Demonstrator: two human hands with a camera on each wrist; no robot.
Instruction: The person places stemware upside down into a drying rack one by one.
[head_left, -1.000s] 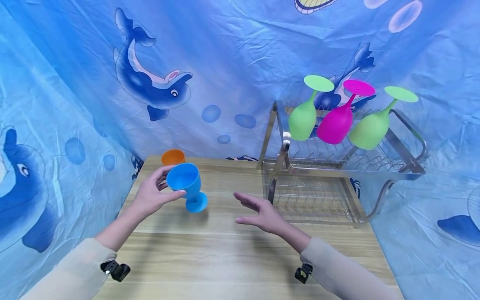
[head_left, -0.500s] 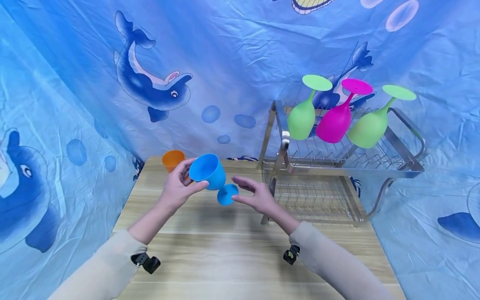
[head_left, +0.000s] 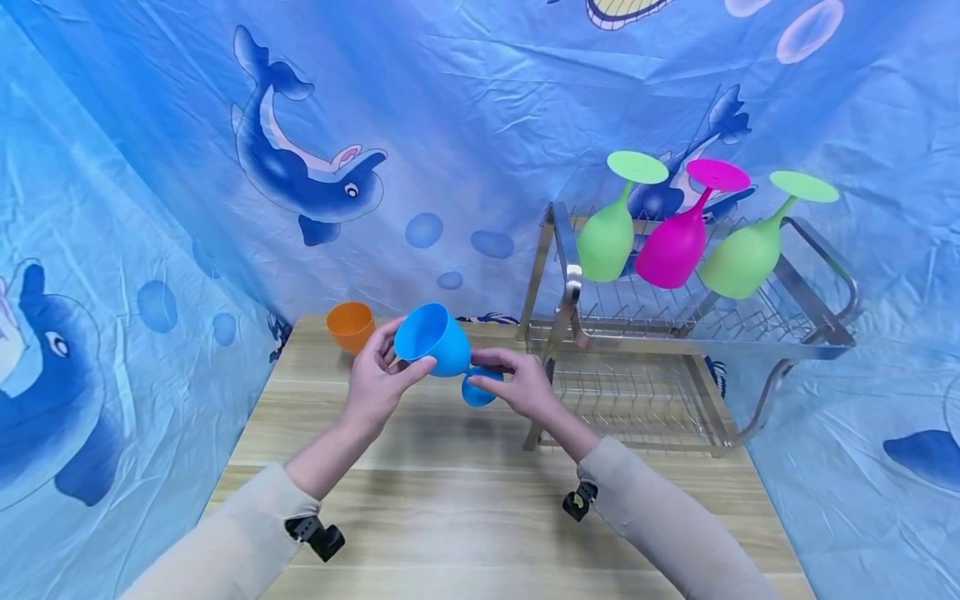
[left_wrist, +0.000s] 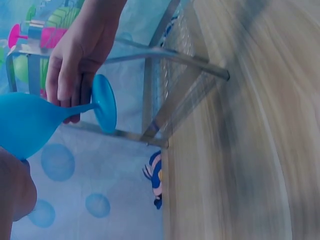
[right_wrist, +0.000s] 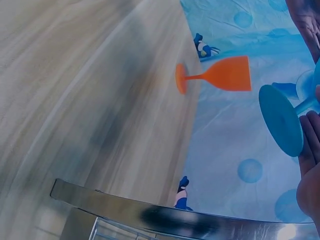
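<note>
My left hand grips the bowl of a blue plastic goblet above the table. The goblet is tilted, its mouth towards the upper left and its foot towards the lower right. At its stem is my right hand, with the thumb on one side and the fingers on the other. The left wrist view shows the right hand's fingers beside the thin stem, near the round foot. In the right wrist view the goblet's foot shows in front of those fingers, and most of the bowl is cut off.
An orange goblet stands upright at the table's back left. To the right is a two-tier metal dish rack. Two green goblets and a pink goblet hang upside down on its upper tier. A blue dolphin-print curtain surrounds the wooden table.
My left hand has carried the blue goblet rightwards and tilted it further. My right hand has come in slightly leftwards and up, and its thumb and fingers have closed in at the stem.
</note>
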